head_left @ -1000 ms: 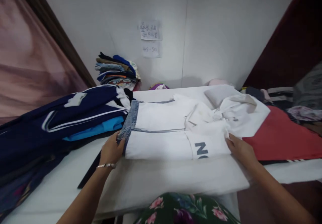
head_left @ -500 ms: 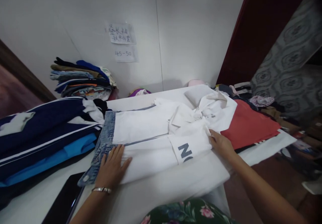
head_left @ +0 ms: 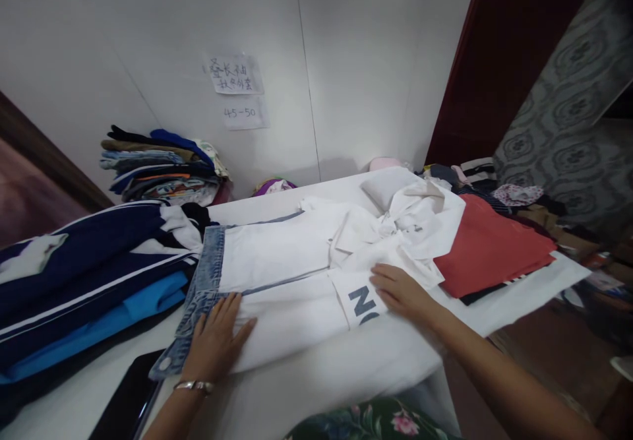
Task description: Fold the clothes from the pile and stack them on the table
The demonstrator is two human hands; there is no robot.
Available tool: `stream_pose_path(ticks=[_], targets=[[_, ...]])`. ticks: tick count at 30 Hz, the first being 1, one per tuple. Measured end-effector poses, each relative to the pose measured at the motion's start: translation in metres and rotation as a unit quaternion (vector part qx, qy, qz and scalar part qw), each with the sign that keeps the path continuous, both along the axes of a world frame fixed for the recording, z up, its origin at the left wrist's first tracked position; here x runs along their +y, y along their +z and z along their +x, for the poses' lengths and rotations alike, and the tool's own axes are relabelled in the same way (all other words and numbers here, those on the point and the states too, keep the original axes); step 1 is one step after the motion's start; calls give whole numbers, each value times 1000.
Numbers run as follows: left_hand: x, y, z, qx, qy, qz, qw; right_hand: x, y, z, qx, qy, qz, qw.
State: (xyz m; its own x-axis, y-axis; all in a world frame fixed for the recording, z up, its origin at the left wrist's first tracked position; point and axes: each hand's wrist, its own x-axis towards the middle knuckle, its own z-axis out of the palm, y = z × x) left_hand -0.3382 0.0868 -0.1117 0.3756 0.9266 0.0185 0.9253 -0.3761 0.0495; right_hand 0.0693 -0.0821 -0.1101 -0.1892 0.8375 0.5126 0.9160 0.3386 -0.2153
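Note:
A white garment with a blue denim band (head_left: 210,262) at its left end lies spread in front of me. A metal button shows on the band's near corner. My left hand (head_left: 217,334) rests flat on the white cloth beside the denim, fingers spread. My right hand (head_left: 398,291) lies over a white panel (head_left: 341,298) printed with large dark letters, its fingers stretched out. Beyond that hand, a white sleeve or tie (head_left: 390,222) is bunched into a knot-like twist. The near edge of the garment is blurred.
Navy clothes with white stripes (head_left: 99,275) and a bright blue piece (head_left: 143,305) lie at left, near a dark phone-like device (head_left: 128,394). A folded clothes pile (head_left: 163,163) stands behind. Red cloth (head_left: 494,245) lies at right. Paper notes (head_left: 237,74) hang on the wall.
My right hand has moved left from the garment's far right edge onto the printed panel and released the pinched cloth. My left hand has stayed nearly in place.

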Motion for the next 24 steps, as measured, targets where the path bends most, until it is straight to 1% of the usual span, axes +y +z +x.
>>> stream_pose_path(ticks=[3,5,6,7,9,11,13,16,17,19,21,24], targets=[[9,14,2,-5,13,-39,999,5,-30,15,25,-50,-17,998],[17,29,14,-22,10,-32,999,5,-41,19,37,-53,-20,998],[22,37,25,-37,-1,-18,999,5,-43,20,40,-52,-18,998],[26,45,40,-53,-21,-2,998,4,-44,19,43,-52,-16,998],[32,60,79,-84,-80,17,993,4,-44,18,48,-53,-17,997],[37,72,130,-95,-149,14,984,5,-44,16,52,-54,-19,997],[39,78,186,-90,-214,14,973,6,-44,16,56,-53,-21,997],[39,78,268,-60,-310,14,949,7,-45,17,65,-47,-23,996],[38,76,293,-37,-348,13,937,7,-46,17,71,-47,-24,996],[35,70,336,-2,-402,7,916,7,-46,17,89,-47,-27,995],[32,62,369,21,-432,-3,902,8,-45,18,112,-46,-31,992],[32,50,399,48,-440,-18,897,9,-45,21,149,-38,-27,988]])
